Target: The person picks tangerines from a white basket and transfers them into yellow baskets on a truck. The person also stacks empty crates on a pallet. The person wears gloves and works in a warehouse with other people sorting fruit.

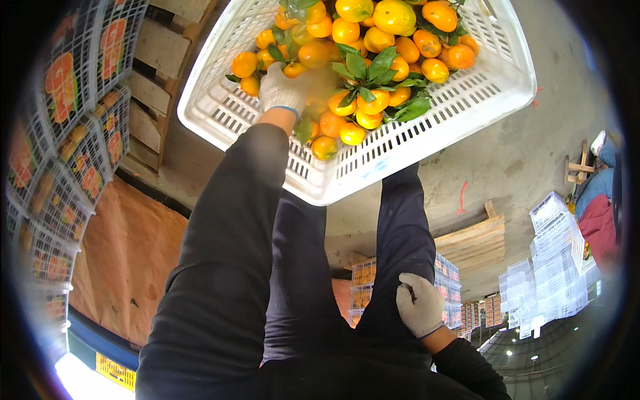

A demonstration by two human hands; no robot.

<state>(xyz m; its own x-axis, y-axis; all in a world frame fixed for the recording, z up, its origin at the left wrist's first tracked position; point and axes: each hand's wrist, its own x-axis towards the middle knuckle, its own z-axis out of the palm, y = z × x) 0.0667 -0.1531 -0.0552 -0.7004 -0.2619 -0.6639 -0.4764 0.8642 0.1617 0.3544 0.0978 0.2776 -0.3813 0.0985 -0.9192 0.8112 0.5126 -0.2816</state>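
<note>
A white slatted plastic crate (320, 185) is tilted in front of me. Inside it lie many orange mandarins (345, 31), several with stems and green leaves (367, 70). My left hand (285, 89), in a white knit glove, reaches into the left part of the crate and is against the fruit. A blurred patch covers the area beside its fingers, so its grip is hidden. My right hand (421, 304), gloved too, rests on my right thigh (402, 235) with its fingers curled in and no object visible in them.
Stacked clear plastic baskets (75, 145) with fruit-printed sides stand at left, near a wooden pallet (150, 90) and an orange-brown sheet (130, 250). At right are a wooden board (472, 242), stacked empty baskets (545, 270), a wooden stool (580, 165) and a seated person (597, 215).
</note>
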